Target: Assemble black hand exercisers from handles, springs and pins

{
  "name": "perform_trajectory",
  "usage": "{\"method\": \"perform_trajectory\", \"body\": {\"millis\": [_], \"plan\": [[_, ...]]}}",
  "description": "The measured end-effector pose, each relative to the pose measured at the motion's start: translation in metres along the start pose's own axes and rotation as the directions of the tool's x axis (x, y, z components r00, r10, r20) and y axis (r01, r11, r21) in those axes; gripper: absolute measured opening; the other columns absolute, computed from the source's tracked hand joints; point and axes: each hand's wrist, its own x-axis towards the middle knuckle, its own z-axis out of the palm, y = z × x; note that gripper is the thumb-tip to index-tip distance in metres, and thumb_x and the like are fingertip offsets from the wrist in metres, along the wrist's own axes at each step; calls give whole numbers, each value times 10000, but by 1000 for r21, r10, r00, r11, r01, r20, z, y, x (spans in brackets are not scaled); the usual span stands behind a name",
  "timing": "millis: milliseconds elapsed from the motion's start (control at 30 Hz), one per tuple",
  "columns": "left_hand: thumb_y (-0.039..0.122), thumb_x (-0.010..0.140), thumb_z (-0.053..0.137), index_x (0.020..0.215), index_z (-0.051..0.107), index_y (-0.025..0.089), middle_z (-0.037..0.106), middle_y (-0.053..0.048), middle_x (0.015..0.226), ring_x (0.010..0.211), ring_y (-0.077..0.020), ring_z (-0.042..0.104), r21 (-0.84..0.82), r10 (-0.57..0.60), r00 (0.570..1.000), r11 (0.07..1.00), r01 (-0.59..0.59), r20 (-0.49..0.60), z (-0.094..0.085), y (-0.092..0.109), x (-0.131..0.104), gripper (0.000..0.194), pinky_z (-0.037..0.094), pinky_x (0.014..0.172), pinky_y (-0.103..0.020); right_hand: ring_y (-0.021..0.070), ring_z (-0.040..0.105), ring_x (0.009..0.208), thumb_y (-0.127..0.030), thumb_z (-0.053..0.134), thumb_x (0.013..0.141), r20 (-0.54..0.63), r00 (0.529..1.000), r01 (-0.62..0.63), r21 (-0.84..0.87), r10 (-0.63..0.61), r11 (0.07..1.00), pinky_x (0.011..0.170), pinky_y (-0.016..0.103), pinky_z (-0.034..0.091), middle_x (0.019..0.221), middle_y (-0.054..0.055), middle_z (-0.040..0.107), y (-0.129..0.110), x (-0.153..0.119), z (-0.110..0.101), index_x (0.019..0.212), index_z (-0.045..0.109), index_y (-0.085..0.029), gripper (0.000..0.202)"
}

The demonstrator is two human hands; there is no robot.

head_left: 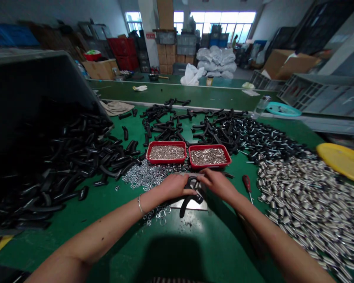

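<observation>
A black curved part with a small spring at its upper end is between my hands, above a pale plate. My left hand grips its upper left side, thumb stretched across it. My right hand has its fingertips pressed together at the part's upper right, by the spring; whether they pinch something small is hidden. Just beyond are two red trays, the left with tiny metal pieces, the right with small pins or springs. Metal rings lie heaped beside my left hand.
Black handles pile up at left, spilling from a dark bin. A red screwdriver, black pieces with metal rods and silver cylinders lie right. A yellow lid sits at the right edge.
</observation>
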Motion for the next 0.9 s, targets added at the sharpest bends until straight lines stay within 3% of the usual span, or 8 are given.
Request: {"method": "perform_trajectory", "body": {"millis": [100, 167, 267, 400, 567, 733, 900], "plan": [[533, 829, 661, 854, 698, 158, 686, -146, 900, 873, -304, 672, 195, 88, 996, 977, -84, -10, -20, -5, 23, 378, 494, 786, -390, 235, 602, 951, -298, 571, 955, -138, 986, 44, -326, -94, 944, 820, 322, 446, 982, 98, 698, 24, 32, -33, 980, 725, -181, 195], [395, 902, 602, 888, 709, 137, 689, -154, 921, 896, -287, 669, 306, 150, 987, 944, -125, -58, -34, -2, 47, 280, 487, 808, -384, 248, 570, 1002, -299, 571, 958, -114, 984, 67, -482, -139, 874, 842, 332, 438, 1003, 114, 684, 32, 51, -42, 958, 738, -171, 210], [215, 933, 532, 937, 722, 113, 712, -164, 929, 914, -267, 673, 441, 228, 971, 880, -174, -73, -43, 5, 92, 215, 471, 823, -372, 275, 540, 1032, -303, 572, 955, -25, 987, 110, -606, -157, 788, 812, 338, 438, 991, 142, 676, 30, 77, -35, 948, 737, -143, 230], [134, 896, 567, 896, 738, 95, 734, -172, 896, 930, -285, 681, 516, 210, 978, 837, -181, 3, -31, 3, 137, 175, 459, 836, -386, 280, 546, 994, -239, 549, 952, -1, 990, 111, -626, -144, 772, 805, 343, 427, 955, 166, 671, 27, 98, -12, 940, 725, -104, 222], [104, 919, 513, 935, 717, 59, 727, -205, 943, 958, -306, 672, 504, 150, 987, 858, -99, -62, -10, -8, 140, 209, 438, 886, -449, 272, 534, 994, -204, 472, 982, 9, 991, 114, -604, -136, 789, 832, 344, 407, 981, 163, 657, 37, 102, -4, 980, 695, -101, 245], [100, 943, 477, 961, 693, 52, 716, -197, 993, 985, -288, 649, 492, 92, 988, 871, -17, -128, -5, -5, 134, 221, 413, 938, -470, 266, 536, 989, -149, 465, 963, 26, 991, 124, -581, -134, 805, 815, 333, 403, 997, 163, 657, 40, 105, -3, 984, 685, -116, 223], [106, 967, 418, 1006, 662, 60, 697, -183, 1005, 994, -311, 616, 463, 105, 966, 886, 17, -235, 1, -2, 129, 252, 404, 938, -515, 261, 567, 966, -139, 473, 957, -35, 991, 86, -557, -127, 826, 790, 328, 409, 1012, 146, 676, 39, 104, 2, 1012, 658, -138, 193]]}}
